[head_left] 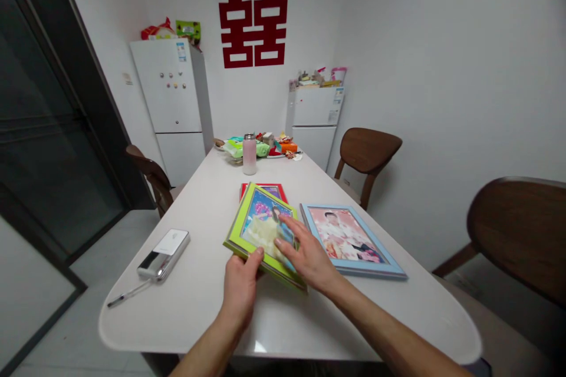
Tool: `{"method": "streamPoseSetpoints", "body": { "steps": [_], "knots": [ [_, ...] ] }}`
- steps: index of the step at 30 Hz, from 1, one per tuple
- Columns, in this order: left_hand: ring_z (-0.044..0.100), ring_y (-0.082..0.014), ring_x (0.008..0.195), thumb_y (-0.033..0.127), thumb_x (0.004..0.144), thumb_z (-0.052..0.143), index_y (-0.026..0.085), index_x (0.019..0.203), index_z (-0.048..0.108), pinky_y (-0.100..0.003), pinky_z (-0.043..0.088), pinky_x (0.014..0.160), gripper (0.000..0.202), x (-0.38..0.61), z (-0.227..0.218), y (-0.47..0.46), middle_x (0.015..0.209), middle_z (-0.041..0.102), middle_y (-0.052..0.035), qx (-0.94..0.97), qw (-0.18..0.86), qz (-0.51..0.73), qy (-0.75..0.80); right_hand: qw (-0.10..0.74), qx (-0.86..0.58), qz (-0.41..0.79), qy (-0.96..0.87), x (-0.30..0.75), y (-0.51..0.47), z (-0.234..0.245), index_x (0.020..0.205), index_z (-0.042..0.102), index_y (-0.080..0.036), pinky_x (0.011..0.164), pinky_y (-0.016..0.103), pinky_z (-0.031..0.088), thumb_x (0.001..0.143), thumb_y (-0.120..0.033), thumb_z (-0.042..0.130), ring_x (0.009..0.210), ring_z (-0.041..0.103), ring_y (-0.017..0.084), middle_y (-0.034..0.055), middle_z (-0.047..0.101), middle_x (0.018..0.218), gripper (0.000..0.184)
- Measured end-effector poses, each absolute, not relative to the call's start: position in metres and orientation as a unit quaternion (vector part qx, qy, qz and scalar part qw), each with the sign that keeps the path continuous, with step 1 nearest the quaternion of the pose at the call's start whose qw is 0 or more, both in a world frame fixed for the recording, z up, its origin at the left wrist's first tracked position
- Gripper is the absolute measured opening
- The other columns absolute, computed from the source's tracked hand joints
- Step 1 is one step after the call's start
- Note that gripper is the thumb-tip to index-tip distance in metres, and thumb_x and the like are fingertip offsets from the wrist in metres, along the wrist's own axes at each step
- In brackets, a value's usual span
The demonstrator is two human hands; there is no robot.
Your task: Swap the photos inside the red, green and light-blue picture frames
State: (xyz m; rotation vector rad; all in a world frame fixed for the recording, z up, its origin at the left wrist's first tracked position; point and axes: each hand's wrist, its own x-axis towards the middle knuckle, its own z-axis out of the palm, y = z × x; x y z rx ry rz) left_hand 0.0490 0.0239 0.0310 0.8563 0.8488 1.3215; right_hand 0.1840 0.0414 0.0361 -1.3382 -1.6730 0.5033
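A picture frame with a lime-green border is held tilted above the near middle of the table. My left hand grips its lower left edge, thumb on the front and the other fingers hidden behind. Across the right part of its picture lies my right hand, fingers stretched out and touching the surface; part of the image is covered by them. Behind it, a red picture frame lies partly hidden on the table. To the right, a light-blue picture frame with a portrait lies flat.
On the white table lies a silver-grey device with a strap, at left. A pink bottle stands farther back, before piled snack packets. Wooden chairs line both sides. Two white fridges stand beyond.
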Motion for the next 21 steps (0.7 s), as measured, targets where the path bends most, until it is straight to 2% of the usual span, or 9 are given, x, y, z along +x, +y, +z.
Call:
{"method": "streamPoseSetpoints", "body": {
  "steps": [2, 5, 8, 10, 13, 16, 18, 21],
  "knots": [
    [0.059, -0.0209, 0.082, 0.025, 0.07, 0.058, 0.012, 0.091, 0.059, -0.029, 0.047, 0.072, 0.025, 0.041, 0.04, 0.004, 0.087, 0.065, -0.007, 0.518, 0.524, 0.539, 0.408, 0.517, -0.53, 0.306, -0.599, 0.183, 0.027, 0.046, 0.12, 0.039, -0.019, 0.092, 0.038, 0.031, 0.072, -0.043, 0.047, 0.111, 0.039, 0.021, 0.0088, 0.042, 0.124, 0.055],
    [0.056, -0.0215, 0.092, 0.017, 0.073, 0.048, 0.012, 0.103, 0.053, -0.033, 0.045, 0.079, 0.031, 0.032, 0.045, -0.021, 0.102, 0.06, -0.0106, 0.746, 0.258, 0.479, 0.383, 0.591, -0.469, 0.46, -0.469, 0.181, -0.001, 0.057, 0.123, 0.034, -0.024, 0.086, 0.037, 0.038, 0.073, -0.047, 0.045, 0.109, 0.043, 0.021, 0.006, 0.046, 0.121, 0.056],
    [0.052, -0.0222, 0.101, 0.013, 0.068, 0.044, 0.007, 0.111, 0.047, -0.033, 0.044, 0.083, 0.043, 0.026, 0.041, -0.037, 0.108, 0.057, -0.0148, 0.862, 0.018, 0.431, 0.266, 0.604, -0.404, 0.579, -0.371, 0.184, -0.027, 0.057, 0.12, 0.039, -0.022, 0.08, 0.036, 0.042, 0.075, -0.045, 0.043, 0.099, 0.051, 0.022, 0.0073, 0.057, 0.109, 0.051],
    [0.053, -0.0219, 0.099, 0.019, 0.07, 0.043, 0.006, 0.108, 0.049, -0.031, 0.047, 0.081, 0.04, 0.024, 0.032, -0.042, 0.105, 0.059, -0.0146, 0.887, -0.086, 0.396, 0.223, 0.583, -0.403, 0.621, -0.336, 0.188, -0.036, 0.051, 0.115, 0.045, -0.019, 0.078, 0.036, 0.043, 0.074, -0.04, 0.046, 0.091, 0.056, 0.022, 0.0083, 0.061, 0.1, 0.046],
    [0.056, -0.0211, 0.095, 0.03, 0.076, 0.04, 0.009, 0.103, 0.053, -0.027, 0.05, 0.075, 0.037, 0.026, 0.014, -0.046, 0.102, 0.061, -0.0111, 0.901, -0.16, 0.346, 0.205, 0.537, -0.417, 0.644, -0.351, 0.196, -0.037, 0.037, 0.109, 0.05, -0.017, 0.075, 0.035, 0.044, 0.071, -0.029, 0.05, 0.084, 0.059, 0.021, 0.0069, 0.063, 0.096, 0.04],
    [0.057, -0.0212, 0.094, 0.027, 0.077, 0.039, 0.01, 0.1, 0.055, -0.026, 0.051, 0.072, 0.034, 0.034, -0.003, -0.048, 0.101, 0.062, -0.0104, 0.909, -0.177, 0.309, 0.216, 0.487, -0.451, 0.622, -0.415, 0.203, -0.028, 0.021, 0.108, 0.05, -0.015, 0.072, 0.032, 0.045, 0.066, -0.021, 0.05, 0.081, 0.06, 0.02, 0.0065, 0.064, 0.095, 0.042],
    [0.056, -0.0216, 0.095, 0.023, 0.075, 0.038, 0.011, 0.099, 0.055, -0.027, 0.051, 0.072, 0.032, 0.04, -0.012, -0.049, 0.101, 0.062, -0.0105, 0.912, -0.175, 0.292, 0.23, 0.456, -0.506, 0.569, -0.46, 0.207, -0.02, 0.012, 0.109, 0.049, -0.014, 0.069, 0.03, 0.046, 0.063, -0.018, 0.047, 0.079, 0.06, 0.019, 0.0067, 0.063, 0.095, 0.046],
    [0.055, -0.022, 0.096, 0.02, 0.075, 0.039, 0.012, 0.099, 0.055, -0.027, 0.051, 0.071, 0.03, 0.047, -0.022, -0.049, 0.103, 0.061, -0.0098, 0.913, -0.17, 0.276, 0.249, 0.397, -0.601, 0.421, -0.552, 0.212, -0.011, 0.0, 0.113, 0.045, -0.011, 0.072, 0.029, 0.044, 0.061, -0.016, 0.045, 0.083, 0.059, 0.019, 0.0087, 0.062, 0.099, 0.052]
  ]
}}
